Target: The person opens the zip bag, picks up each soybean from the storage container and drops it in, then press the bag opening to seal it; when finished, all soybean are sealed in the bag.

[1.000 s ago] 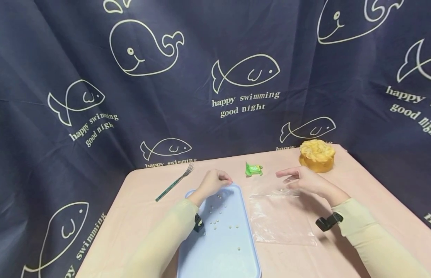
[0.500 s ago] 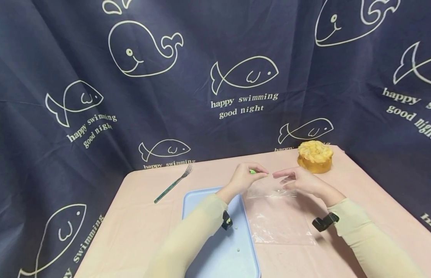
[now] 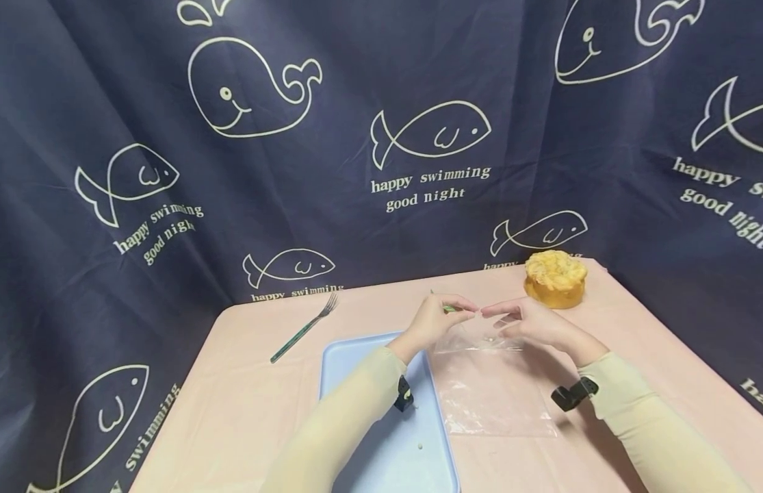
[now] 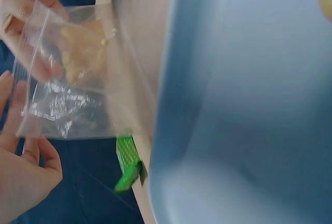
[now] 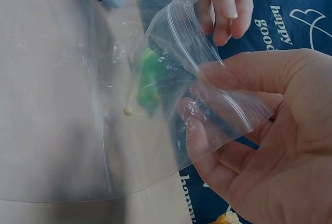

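Note:
A clear zip bag (image 5: pixel 124 146) lies partly on the table, its ridged mouth raised. My right hand (image 3: pixel 538 325) holds the mouth; two of its fingers show through the plastic in the right wrist view, the forefinger above them near the zip. My left hand (image 3: pixel 433 320) is close beside the mouth, thumb and fingertips together, pinching what looks like a small bead mostly hidden by the fingers. A pale round bead (image 5: pixel 127 111) shows at the bag. To the left, a light blue tray (image 3: pixel 350 352) lies under my left forearm, with a loose bead (image 3: pixel 420 446) on it.
Behind my left hand sits a small green item (image 4: pixel 127 156), mostly covered in the head view. A fork (image 3: pixel 304 330) with a dark green handle lies left of the tray. A yellow bread-like cake (image 3: pixel 555 279) stands at the back right. A dark blue printed curtain (image 3: pixel 356 137) surrounds the table.
My left hand has moved right from over the tray's far end to the bag's mouth, covering the green item. The right hand stays nearly in place at the bag.

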### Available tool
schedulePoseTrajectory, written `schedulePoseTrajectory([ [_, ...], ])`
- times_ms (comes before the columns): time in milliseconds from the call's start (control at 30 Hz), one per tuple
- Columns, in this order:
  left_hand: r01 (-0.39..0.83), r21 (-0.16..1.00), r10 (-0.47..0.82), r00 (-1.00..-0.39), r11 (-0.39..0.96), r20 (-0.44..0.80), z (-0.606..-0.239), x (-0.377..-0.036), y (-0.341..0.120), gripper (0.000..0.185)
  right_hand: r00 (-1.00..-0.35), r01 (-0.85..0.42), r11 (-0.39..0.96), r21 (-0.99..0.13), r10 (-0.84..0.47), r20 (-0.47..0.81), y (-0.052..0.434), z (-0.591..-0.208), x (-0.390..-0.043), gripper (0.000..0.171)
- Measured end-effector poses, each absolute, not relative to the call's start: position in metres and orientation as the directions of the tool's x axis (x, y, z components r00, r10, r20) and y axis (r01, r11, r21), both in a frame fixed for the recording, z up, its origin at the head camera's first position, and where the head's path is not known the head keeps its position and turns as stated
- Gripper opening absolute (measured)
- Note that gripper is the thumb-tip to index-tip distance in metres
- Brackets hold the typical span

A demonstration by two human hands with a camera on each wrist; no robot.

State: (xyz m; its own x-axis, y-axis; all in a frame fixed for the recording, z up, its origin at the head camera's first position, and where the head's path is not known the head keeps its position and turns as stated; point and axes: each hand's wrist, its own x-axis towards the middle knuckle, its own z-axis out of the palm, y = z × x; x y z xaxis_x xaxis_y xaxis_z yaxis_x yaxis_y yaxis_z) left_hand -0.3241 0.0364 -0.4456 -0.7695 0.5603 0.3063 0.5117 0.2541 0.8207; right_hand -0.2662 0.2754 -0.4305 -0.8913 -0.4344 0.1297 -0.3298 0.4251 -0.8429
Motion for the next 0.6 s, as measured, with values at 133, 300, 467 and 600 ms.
schedulePoseTrajectory([
  [133,0.471,0.843,0.502,-0.812,0.259,0.299,-0.447,-0.332,0.017,0.015,-0.894,-0.315,0.435,-0.844,-0.434,0.110,0.273,-0.430,-0.267,0.052],
  [300,0.399,0.853,0.470,-0.856,0.337,0.215,-0.443,-0.341,-0.019,0.015,-0.891,-0.317,0.432,-0.844,-0.441,0.109,0.271,-0.427,-0.267,0.051],
  [467,0.380,0.805,0.493,-0.861,0.456,0.128,-0.440,-0.344,-0.057,0.010,-0.893,-0.306,0.423,-0.853,-0.438,0.103,0.273,-0.424,-0.266,0.051],
  [600,0.367,0.757,0.488,-0.870,0.541,0.074,-0.447,-0.343,-0.085,0.006,-0.893,-0.301,0.423,-0.855,-0.439,0.096,0.274,-0.427,-0.267,0.052],
])
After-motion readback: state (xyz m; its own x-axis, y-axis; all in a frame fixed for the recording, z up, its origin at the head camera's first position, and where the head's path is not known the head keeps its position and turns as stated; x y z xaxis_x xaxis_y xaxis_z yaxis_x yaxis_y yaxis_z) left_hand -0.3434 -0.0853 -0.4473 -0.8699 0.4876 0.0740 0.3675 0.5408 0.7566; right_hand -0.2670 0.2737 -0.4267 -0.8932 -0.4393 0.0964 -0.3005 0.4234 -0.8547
